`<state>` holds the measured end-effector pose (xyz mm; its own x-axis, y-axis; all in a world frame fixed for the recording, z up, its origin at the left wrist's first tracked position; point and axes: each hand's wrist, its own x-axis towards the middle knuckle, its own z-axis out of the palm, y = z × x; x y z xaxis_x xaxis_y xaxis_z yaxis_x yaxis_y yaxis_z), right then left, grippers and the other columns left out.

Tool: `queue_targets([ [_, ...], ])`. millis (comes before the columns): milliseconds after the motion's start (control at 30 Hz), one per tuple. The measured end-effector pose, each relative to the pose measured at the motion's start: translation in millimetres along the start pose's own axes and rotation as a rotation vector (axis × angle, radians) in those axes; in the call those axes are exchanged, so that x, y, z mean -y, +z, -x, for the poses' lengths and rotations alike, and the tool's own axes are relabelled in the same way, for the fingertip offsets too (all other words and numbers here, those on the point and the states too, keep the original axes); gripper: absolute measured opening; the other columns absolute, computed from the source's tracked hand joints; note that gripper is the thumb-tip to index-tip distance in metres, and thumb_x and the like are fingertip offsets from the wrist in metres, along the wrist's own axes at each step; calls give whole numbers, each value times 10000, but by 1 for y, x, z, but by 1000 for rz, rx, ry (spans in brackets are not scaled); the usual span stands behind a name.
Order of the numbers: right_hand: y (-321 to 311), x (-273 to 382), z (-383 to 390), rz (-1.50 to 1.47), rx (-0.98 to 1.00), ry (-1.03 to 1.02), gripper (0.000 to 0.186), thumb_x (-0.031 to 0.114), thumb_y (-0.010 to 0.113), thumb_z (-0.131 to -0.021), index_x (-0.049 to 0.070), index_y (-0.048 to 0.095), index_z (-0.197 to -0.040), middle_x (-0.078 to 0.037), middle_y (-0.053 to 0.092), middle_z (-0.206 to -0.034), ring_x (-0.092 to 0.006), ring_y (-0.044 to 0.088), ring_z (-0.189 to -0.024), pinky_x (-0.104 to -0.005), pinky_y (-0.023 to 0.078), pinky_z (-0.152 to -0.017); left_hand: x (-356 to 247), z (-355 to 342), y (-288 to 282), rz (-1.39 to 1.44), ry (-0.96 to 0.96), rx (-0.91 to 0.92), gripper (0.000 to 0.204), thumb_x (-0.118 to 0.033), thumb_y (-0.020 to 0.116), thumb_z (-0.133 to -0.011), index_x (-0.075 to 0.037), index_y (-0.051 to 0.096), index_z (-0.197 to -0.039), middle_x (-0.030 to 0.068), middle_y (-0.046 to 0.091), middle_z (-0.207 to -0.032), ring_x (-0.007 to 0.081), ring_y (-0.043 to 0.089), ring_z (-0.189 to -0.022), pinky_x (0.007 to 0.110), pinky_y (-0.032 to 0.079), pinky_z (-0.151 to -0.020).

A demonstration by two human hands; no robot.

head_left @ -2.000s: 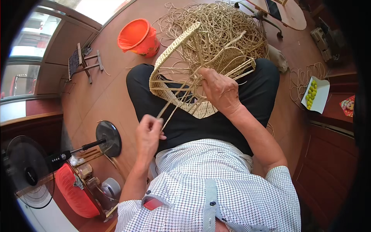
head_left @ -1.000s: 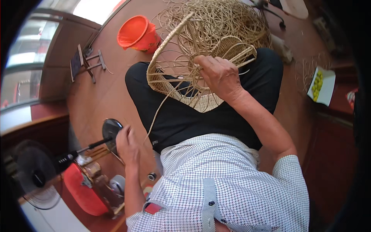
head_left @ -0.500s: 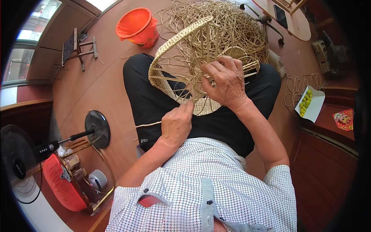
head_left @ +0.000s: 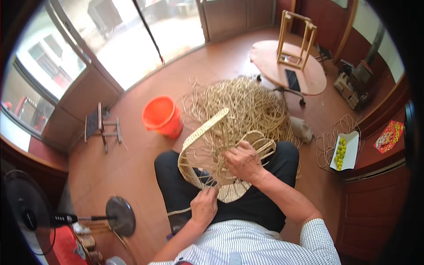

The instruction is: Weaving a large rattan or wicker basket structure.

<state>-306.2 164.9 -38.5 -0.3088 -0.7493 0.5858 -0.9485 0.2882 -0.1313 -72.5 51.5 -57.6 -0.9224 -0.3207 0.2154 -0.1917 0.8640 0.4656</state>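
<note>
On my lap rests a half-woven piece of tan cord, with a thick braided rim and loose strands crossing its open middle. My left hand is closed at its near edge, thumb and fingers pinched on a cord; a strand trails from that hand to the left across my thigh. Over the middle of the piece, my right hand is closed around a bunch of the crossing strands. Its fingertips are partly hidden by the strands. A smaller woven loop sticks out to the right of this hand.
A big heap of loose cord lies beyond my knees, with an orange bucket to its left. At far right stands a round table holding an upturned stool. A fan is at left; a white tray of yellow-green fruit is at right.
The view has tilted up, bringing the doorway and the whole round table into sight. Both hands keep their places on the woven piece, with little visible change in their grip.
</note>
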Motion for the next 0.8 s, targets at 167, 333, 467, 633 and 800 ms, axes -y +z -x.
queue_targets([
  [167, -25, -6, -29, -199, -88, 264, 202, 217, 830, -906, 103, 813, -1073, -99, 813, -916, -280, 797, -870, -429, 548, -978, 14, -22, -34, -13, -7, -185, 63, -89, 746, -1043, -72, 751, -1103, 150, 719, -1060, 384, 729, -975, 488, 593, -833],
  [333, -32, -9, -47, -255, -171, 524, 340, 333, 890, -936, 87, 845, -1165, -120, 837, -913, -258, 800, -807, -413, 561, -862, 28, -62, -79, -58, 46, -440, 57, -58, 711, -1087, -3, 726, -1093, 203, 720, -1220, 403, 711, -1072, 471, 582, -938],
  [467, -30, 3, -42, -716, -197, 884, 442, 259, 851, -975, -3, 803, -1327, -92, 733, -803, -154, 690, -764, -367, 551, -705, 23, -97, -100, 99, 33, -608, 98, -58, 653, -1147, 15, 719, -1154, 187, 733, -1339, 356, 721, -1190, 426, 576, -1005],
  [633, -7, 12, -11, -834, -265, 1022, 521, 231, 826, -1011, -42, 734, -1445, -73, 752, -922, -150, 698, -847, -354, 576, -782, 31, -133, -109, 193, 55, -536, 130, -56, 671, -1146, 33, 750, -1197, 162, 744, -1423, 288, 738, -1256, 386, 591, -1054],
  [800, -3, 27, 14, -932, -333, 1069, 566, 153, 786, -1024, -76, 662, -1527, -80, 772, -1077, -143, 707, -947, -336, 587, -864, 34, -171, -104, 352, 141, -462, 124, -34, 711, -1121, 24, 785, -1200, 149, 787, -1353, 280, 764, -1255, 380, 606, -1078],
])
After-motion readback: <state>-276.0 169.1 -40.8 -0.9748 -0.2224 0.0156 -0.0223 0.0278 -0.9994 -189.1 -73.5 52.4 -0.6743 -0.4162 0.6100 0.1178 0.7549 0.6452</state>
